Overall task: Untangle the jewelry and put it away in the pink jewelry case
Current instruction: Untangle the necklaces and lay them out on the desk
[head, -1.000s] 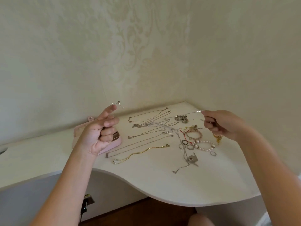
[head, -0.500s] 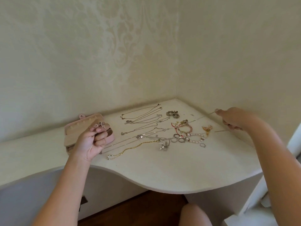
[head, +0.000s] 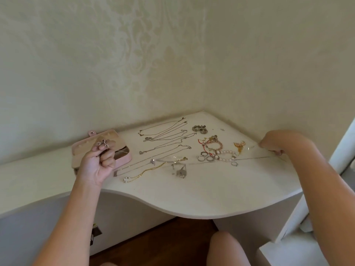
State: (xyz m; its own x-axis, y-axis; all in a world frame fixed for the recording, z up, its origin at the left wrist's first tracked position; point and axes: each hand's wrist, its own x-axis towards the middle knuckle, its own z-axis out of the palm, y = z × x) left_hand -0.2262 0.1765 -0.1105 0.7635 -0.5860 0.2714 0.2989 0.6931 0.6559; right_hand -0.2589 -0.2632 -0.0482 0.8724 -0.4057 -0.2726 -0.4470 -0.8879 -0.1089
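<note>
Jewelry lies spread over a white corner surface [head: 192,194], and the pink case [head: 125,159] stands open at its left back, close to the wall, lid tipped up.

The left hand [head: 98,166] is raised in front of the case and partly covers it. Its fingers are curled, and the thumb and fingertips pinch a small silver charm [head: 102,144].

Just right of the case, several thin necklaces [head: 167,131] lie in separate rows, not crossing much. Nearer the front edge lies a gold chain [head: 148,170] with pale beads at its left end. Beside it is a blurred silver pendant [head: 180,171]; whether it rests on the surface or hangs above it, I cannot tell.

Further right is a loose cluster:
- a dark bead bracelet [head: 200,129] at the back
- a pearl bracelet [head: 227,152]
- a few rings [head: 206,158]
- a gold piece [head: 239,146]

A thin chain [head: 247,158] stretches right past them to the right hand [head: 274,143], which is low near the wall with its fingers curled down, pinching the chain's end.
</note>
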